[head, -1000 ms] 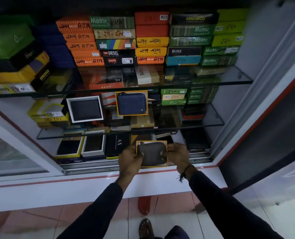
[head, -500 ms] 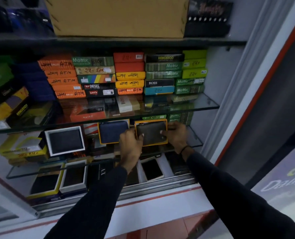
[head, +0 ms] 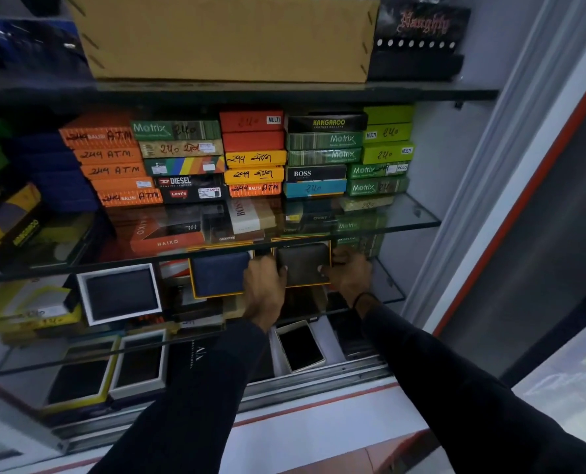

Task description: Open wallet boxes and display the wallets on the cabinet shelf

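Observation:
An open yellow-rimmed box with a dark brown wallet stands tilted upright on the middle glass shelf. My left hand grips its left edge and my right hand grips its right edge. Just left of it stands a blue wallet in a yellow box, touching my left hand. Further left a black wallet in a white box leans upright. The upper glass shelf's front edge crosses just above the held box.
Stacks of closed coloured wallet boxes fill the upper glass shelf. A cardboard carton sits on the top shelf. Open boxes with wallets and one white-rimmed box lie on the bottom level. The cabinet's right wall is close by.
Both hands lifted the brown wallet box from the bottom ledge up to the middle shelf, beside the blue wallet. It now sits slightly deeper under the upper shelf's edge.

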`<state>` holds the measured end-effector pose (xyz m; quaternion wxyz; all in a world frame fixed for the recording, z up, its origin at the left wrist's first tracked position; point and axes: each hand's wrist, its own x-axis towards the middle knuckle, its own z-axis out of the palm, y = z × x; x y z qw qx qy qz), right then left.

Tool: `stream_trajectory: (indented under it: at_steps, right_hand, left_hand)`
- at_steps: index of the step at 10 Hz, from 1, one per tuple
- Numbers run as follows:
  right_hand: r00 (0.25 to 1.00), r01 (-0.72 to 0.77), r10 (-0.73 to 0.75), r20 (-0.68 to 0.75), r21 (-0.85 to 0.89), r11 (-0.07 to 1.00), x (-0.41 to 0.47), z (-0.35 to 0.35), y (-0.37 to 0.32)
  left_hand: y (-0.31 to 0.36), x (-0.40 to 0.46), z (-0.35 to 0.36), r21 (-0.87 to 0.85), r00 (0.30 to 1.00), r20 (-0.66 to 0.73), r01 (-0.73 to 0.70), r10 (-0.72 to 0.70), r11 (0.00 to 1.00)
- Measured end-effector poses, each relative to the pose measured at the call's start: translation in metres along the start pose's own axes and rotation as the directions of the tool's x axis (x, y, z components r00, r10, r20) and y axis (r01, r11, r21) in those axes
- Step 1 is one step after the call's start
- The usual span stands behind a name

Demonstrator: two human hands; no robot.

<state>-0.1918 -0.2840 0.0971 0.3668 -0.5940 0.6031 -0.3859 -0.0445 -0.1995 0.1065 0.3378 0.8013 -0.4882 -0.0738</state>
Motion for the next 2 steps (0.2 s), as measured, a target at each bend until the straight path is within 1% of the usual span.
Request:
stream_trajectory:
  at_steps: [1, 2]
  right_hand:
    - [1.000, 0.018, -0.019, -0.023, -0.038, 0.999, -0.027, -0.003, 0.009]
    - [0.988, 0.127, -0.139, -0.065, -0.159, 0.979, -0.065, -0.006, 0.011]
  left_hand:
    - [-0.003, -0.021, -0.008, 0.057, 0.994, -0.065, -0.081, 0.084, 0.995]
    - [-0.009, -0.045, -0.019, 0.140, 0.975, -0.114, -0.173, 0.189, 0.975]
